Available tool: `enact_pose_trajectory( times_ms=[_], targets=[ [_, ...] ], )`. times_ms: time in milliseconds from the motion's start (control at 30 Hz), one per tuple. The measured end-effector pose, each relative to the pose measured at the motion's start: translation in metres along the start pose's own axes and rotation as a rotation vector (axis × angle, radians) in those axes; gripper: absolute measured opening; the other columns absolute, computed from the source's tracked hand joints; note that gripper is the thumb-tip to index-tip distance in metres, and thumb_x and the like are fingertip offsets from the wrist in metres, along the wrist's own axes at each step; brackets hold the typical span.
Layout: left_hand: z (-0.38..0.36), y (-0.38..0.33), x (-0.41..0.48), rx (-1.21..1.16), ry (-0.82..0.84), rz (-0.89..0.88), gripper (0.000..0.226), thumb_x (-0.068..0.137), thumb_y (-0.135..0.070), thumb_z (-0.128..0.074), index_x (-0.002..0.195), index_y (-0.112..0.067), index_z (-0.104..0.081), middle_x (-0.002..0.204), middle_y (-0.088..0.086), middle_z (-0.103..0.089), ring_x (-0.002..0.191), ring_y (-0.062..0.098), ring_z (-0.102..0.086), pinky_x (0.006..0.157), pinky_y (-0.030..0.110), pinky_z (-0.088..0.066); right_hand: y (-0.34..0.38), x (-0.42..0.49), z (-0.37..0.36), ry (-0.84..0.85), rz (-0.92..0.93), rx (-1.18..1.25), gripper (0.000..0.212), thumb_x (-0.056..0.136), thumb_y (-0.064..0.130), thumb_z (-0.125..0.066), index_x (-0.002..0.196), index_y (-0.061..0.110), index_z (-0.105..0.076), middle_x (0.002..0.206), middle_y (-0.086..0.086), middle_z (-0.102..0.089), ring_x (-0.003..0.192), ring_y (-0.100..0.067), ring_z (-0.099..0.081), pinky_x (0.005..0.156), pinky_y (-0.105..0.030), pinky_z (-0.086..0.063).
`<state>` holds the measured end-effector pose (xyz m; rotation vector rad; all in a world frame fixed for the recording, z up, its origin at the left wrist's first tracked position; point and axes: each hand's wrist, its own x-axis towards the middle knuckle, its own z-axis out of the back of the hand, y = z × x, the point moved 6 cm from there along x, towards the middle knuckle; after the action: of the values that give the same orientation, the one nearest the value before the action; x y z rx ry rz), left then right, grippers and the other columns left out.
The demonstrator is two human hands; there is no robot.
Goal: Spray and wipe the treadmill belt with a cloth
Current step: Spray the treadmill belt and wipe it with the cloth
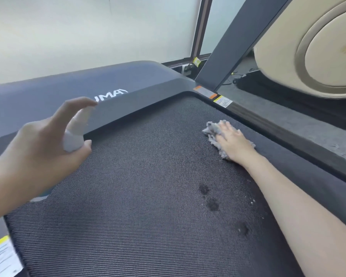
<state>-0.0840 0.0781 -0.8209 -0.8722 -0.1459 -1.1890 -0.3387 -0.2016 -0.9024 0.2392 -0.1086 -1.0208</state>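
Pressing cloth (211, 131) onto belt (138, 186) under right grip (233, 142), left grip (46, 142) holding spray bottle (74, 137)

White capital letters "UMA" (112, 94), followed by an angular logo mark, are printed on the dark motor cover (48, 86) at the head of the treadmill. Whatever stands before the U is hidden behind the left hand (48, 136) and the spray bottle (74, 134) held in it.

An orange and white sticker (205, 92) and, just beside it, a white sticker with a yellow heading (223, 101) are fixed to the right side rail (268, 124); their print is too small to be read. A yellow and white label (0, 256) is seen at the lower left edge, its text blurred. Nothing can be read on a yellow tag (196, 61) near the wall.
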Motion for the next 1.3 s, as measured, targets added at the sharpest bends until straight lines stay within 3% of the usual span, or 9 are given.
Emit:
enact_pose_trajectory(
  times_ms=[133,267,533,700,800,900,1100,1200,1300],
  targets=[
    [-0.001,-0.006,0.000,0.040,-0.014,-0.011,0.080,0.075,-0.007,-0.071,0.112,-0.065,-0.032,0.066,0.002,-0.058,0.052,0.022,-0.050,0.057,0.045,-0.052,-0.054,0.007,0.013,-0.056,-0.263,0.011,0.057,0.102,0.041,-0.025,0.151,0.015,-0.012,0.159,-0.004,-0.003,0.147,-0.022,-0.002,0.119,-0.039,0.001],
    [-0.003,-0.011,-0.001,0.068,-0.006,-0.020,0.066,0.073,-0.003,-0.073,0.120,-0.041,-0.045,0.055,-0.008,-0.050,0.046,0.008,-0.044,0.050,0.027,-0.043,-0.062,0.019,-0.001,-0.011,-0.247,-0.091,0.072,0.091,0.066,-0.023,0.151,0.029,-0.007,0.160,0.002,0.002,0.147,-0.016,0.004,0.116,-0.043,0.004],
    [-0.002,-0.016,-0.003,0.046,-0.013,-0.041,0.068,0.073,-0.004,-0.073,0.118,-0.046,-0.044,0.059,-0.005,-0.054,0.049,0.011,-0.048,0.053,0.035,-0.048,-0.048,0.005,0.002,-0.027,-0.243,0.027,0.051,0.102,0.032,-0.026,0.151,0.022,-0.012,0.160,-0.004,-0.002,0.147,-0.018,0.000,0.118,-0.032,-0.001],
    [-0.003,-0.016,-0.002,0.021,-0.004,-0.033,0.083,0.074,-0.008,-0.072,0.112,-0.067,-0.028,0.063,-0.006,-0.056,0.052,0.011,-0.048,0.056,0.040,-0.051,0.004,-0.048,-0.005,0.033,0.017,0.134,0.049,0.102,0.031,-0.032,0.148,0.034,-0.015,0.156,0.014,-0.004,0.145,-0.008,0.002,0.115,-0.026,0.003],
    [-0.015,-0.022,-0.002,0.035,0.081,-0.038,0.071,0.074,-0.008,-0.072,0.118,-0.054,-0.040,0.064,-0.014,-0.055,0.056,0.005,-0.050,0.055,0.029,-0.043,0.065,-0.096,-0.022,0.099,0.331,0.171,0.046,0.101,0.027,-0.032,0.137,0.042,-0.006,0.145,0.024,0.001,0.138,0.007,0.009,0.115,-0.021,0.010],
    [-0.031,-0.039,-0.007,0.022,0.188,-0.067,0.066,0.076,-0.010,-0.069,0.125,-0.042,-0.041,0.062,-0.017,-0.051,0.057,0.003,-0.049,0.052,0.022,-0.039,0.091,-0.121,-0.037,0.130,0.481,0.104,0.053,0.093,0.041,-0.024,0.146,0.038,-0.016,0.150,0.022,0.001,0.141,0.006,0.012,0.116,-0.023,0.011],
    [-0.039,-0.055,-0.021,0.051,0.284,-0.169,0.065,0.077,-0.014,-0.065,0.130,-0.040,-0.038,0.072,-0.021,-0.053,0.059,0.004,-0.052,0.053,0.025,-0.043,0.070,-0.097,-0.034,0.076,0.388,0.054,0.053,0.096,0.035,-0.023,0.149,0.034,-0.014,0.153,0.021,0.000,0.139,0.009,0.012,0.118,-0.026,0.008],
    [-0.038,-0.053,-0.027,0.083,0.310,-0.214,0.066,0.078,-0.016,-0.064,0.133,-0.041,-0.036,0.090,-0.014,-0.063,0.064,0.019,-0.059,0.058,0.034,-0.051,0.049,-0.070,-0.030,0.026,0.306,0.063,0.050,0.101,0.029,-0.028,0.149,0.030,-0.015,0.150,0.020,-0.003,0.138,0.006,0.006,0.119,-0.029,0.003],
    [-0.037,-0.050,-0.032,0.086,0.344,-0.197,0.065,0.081,-0.024,-0.059,0.133,-0.050,-0.029,0.105,-0.016,-0.063,0.073,0.018,-0.061,0.064,0.036,-0.052,0.019,-0.044,-0.021,-0.019,0.171,0.038,0.049,0.102,0.028,-0.025,0.150,0.026,-0.016,0.157,0.012,-0.005,0.142,0.000,0.001,0.118,-0.030,0.003]
  ],
)
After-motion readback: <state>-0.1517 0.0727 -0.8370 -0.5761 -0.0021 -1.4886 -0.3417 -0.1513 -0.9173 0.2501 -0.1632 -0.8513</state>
